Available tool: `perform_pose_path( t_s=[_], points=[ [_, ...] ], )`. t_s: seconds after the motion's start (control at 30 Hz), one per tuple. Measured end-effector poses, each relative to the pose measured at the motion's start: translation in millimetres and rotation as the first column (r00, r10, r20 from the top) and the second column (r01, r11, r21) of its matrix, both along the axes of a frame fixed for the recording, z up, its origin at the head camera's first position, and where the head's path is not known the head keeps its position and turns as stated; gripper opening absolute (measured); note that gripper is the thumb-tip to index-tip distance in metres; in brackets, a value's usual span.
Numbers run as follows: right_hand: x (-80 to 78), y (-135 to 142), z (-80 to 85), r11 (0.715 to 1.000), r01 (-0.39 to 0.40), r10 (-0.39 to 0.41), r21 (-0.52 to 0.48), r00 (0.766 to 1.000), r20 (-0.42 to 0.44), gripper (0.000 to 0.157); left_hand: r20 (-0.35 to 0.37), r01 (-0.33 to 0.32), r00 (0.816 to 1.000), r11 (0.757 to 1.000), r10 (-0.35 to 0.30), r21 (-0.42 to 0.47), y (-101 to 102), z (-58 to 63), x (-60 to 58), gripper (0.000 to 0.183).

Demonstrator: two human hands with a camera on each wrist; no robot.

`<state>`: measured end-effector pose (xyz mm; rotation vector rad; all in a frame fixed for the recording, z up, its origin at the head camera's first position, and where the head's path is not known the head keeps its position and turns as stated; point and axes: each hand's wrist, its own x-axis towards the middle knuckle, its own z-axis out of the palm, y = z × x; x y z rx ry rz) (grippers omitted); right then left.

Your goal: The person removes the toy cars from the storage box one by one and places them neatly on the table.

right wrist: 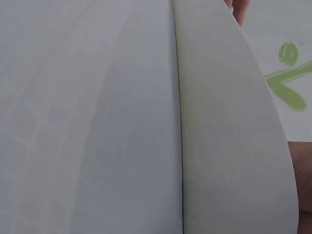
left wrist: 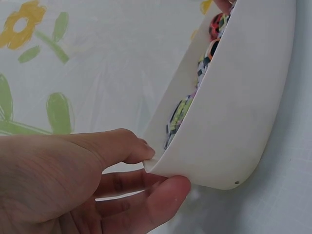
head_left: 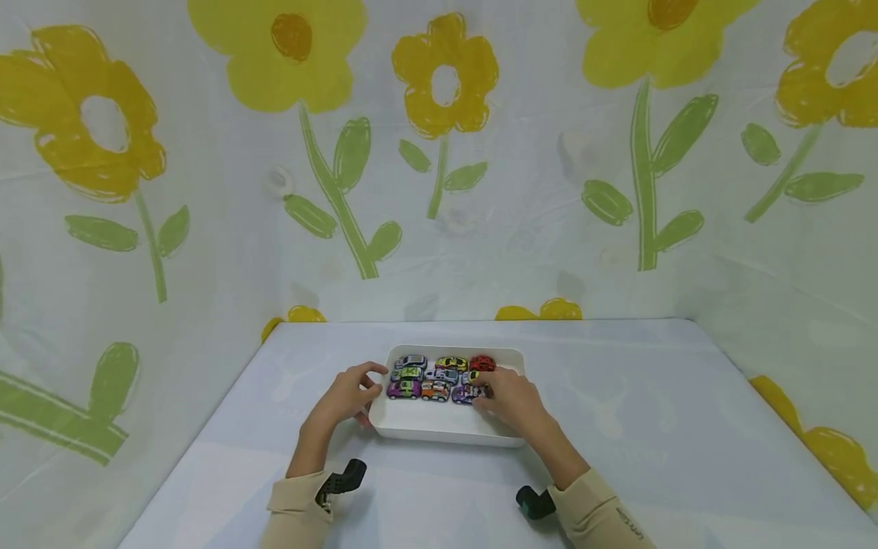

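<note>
A white tray [head_left: 446, 436] on the table holds several small toy cars in rows. My left hand [head_left: 351, 393] pinches its left rim, thumb [left wrist: 134, 150] inside and fingers curled under the outside, as the left wrist view shows. Over the right end of the rows is my right hand [head_left: 511, 396], its fingertips and thumb around a purple toy car [head_left: 466, 394] in the front row. A yellow and black car [head_left: 469, 377] lies just behind, partly covered by the fingers. The tray wall [right wrist: 234, 122] hides most of the right hand in the right wrist view.
A red car [head_left: 482, 363] and a yellow car [head_left: 451, 364] lie in the back row; a green car [head_left: 408, 374] is at the left. Bare tray floor lies in front of the cars. A flower-printed curtain [head_left: 521, 191] surrounds the light table [head_left: 617, 427].
</note>
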<state>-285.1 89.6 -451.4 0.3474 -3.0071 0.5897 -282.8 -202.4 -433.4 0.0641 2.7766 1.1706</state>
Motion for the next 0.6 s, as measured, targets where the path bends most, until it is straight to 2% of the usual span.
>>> perform_pose_path(
  t_s=[0.23,0.6],
  points=[
    [0.6,1,2.8,1.000,-0.008,0.008,-0.020,1.000,0.006,0.037,-0.016,0.002,1.000,1.000,-0.002,-0.007,0,1.2,1.8,0.036],
    [1.8,12,21.5,0.999,-0.013,0.014,-0.038,1.000,0.019,0.033,-0.006,0.002,1.000,1.000,-0.002,-0.003,3,3.0,1.8,0.036]
  ],
)
